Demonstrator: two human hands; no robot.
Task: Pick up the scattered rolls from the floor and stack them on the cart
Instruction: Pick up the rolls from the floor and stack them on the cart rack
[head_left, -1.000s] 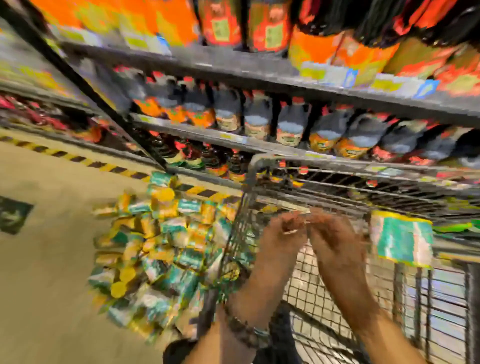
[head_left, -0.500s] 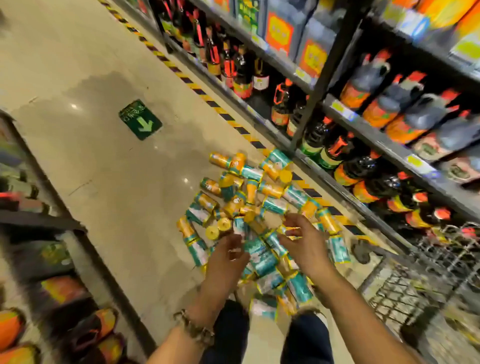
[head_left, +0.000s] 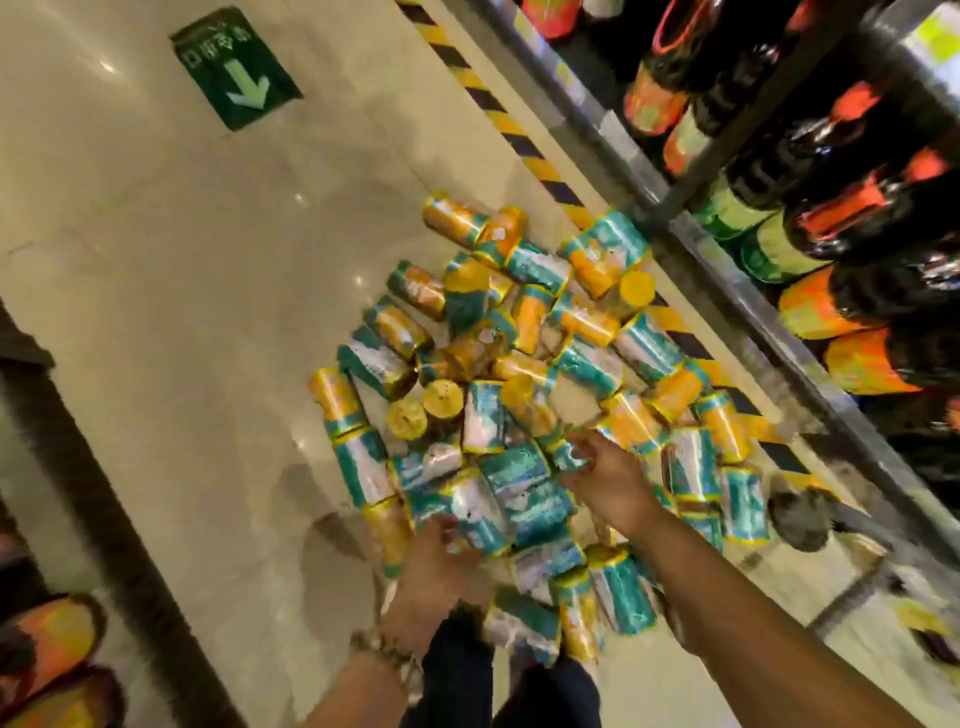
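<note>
Both the left hand and the right hand are reaching, fingers spread and empty, into the rolls heaped on the floor. Risk: the loosely piled rolls are likely rolling away if nudged, toward the bottles on the right.

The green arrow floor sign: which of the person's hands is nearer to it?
Left. The left hand lies below and right of the sign; the right hand is farther right over the rolls.
</note>
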